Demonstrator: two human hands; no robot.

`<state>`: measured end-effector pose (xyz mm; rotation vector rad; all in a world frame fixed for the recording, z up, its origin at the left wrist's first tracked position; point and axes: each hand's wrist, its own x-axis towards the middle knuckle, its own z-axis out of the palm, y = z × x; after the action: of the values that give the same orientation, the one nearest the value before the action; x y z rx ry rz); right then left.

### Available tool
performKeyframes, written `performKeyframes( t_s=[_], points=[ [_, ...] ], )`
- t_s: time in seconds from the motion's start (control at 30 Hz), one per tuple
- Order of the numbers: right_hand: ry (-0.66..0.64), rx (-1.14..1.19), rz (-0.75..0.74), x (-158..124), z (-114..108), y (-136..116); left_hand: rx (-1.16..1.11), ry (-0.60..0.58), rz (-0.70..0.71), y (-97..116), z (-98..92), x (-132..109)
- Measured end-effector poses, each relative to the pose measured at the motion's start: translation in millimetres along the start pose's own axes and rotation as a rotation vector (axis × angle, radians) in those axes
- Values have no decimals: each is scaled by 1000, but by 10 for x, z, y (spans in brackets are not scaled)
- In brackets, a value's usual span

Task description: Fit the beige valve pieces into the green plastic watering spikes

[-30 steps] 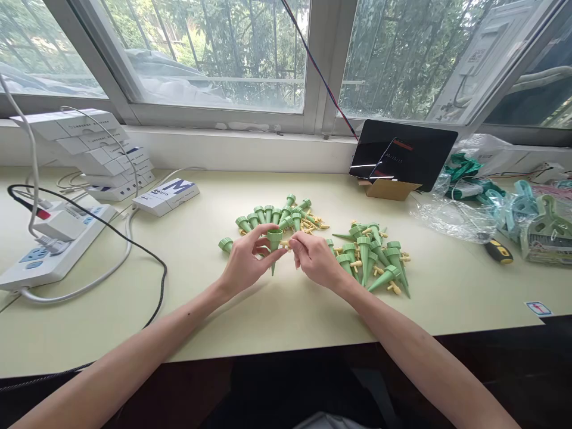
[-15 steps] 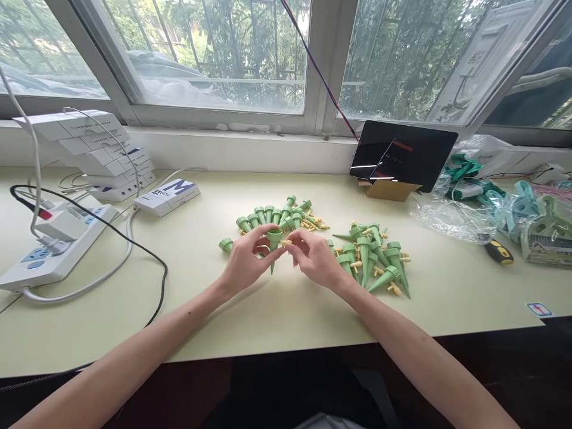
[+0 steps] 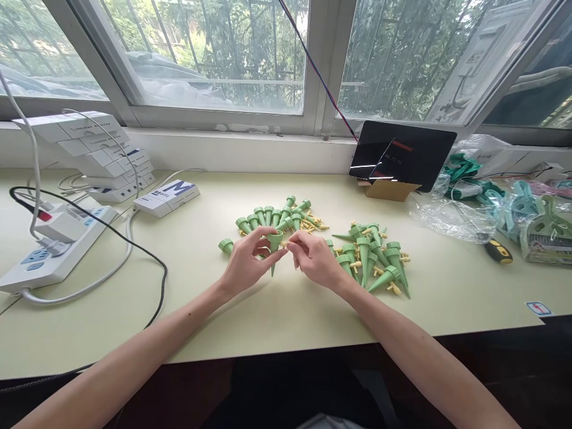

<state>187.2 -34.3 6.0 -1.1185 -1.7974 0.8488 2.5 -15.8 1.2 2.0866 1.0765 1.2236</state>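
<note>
My left hand [image 3: 245, 262] grips a green plastic cone spike [image 3: 274, 245], point down, over the pale table [image 3: 277, 310]. My right hand [image 3: 315, 257] is closed in a pinch right beside the cone's side, on a small yellow piece that I can barely make out. Behind the hands lies a heap of green cones and loose yellow pieces [image 3: 279, 217]. To the right of my right hand lies a second heap of green cones with yellow pieces fitted [image 3: 373, 259].
A white power strip [image 3: 53, 247] with cables and a black cord [image 3: 134, 250] lie at the left, beside stacked white boxes [image 3: 96, 152]. A dark tablet [image 3: 402, 156] leans at the window. Plastic bags with green items [image 3: 513, 214] and a yellow-black tool [image 3: 499, 251] sit at the right.
My right hand's fingers have shifted a little at the cone's side. The left hand and cone stay in place.
</note>
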Motion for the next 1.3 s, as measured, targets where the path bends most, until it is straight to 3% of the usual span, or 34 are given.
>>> performKeyframes(
  t_s=[0.3,0.63,1.3],
  points=[
    [-10,-46,-38,-5,-5,2,22,-2,11,13,-3,-7],
    [29,120,-40,4,10,27,-31,21,-50,0,-10,4],
    [-1,-22,-66,-17,4,38,-103,-29,-75,23,10,-26]
  ],
)
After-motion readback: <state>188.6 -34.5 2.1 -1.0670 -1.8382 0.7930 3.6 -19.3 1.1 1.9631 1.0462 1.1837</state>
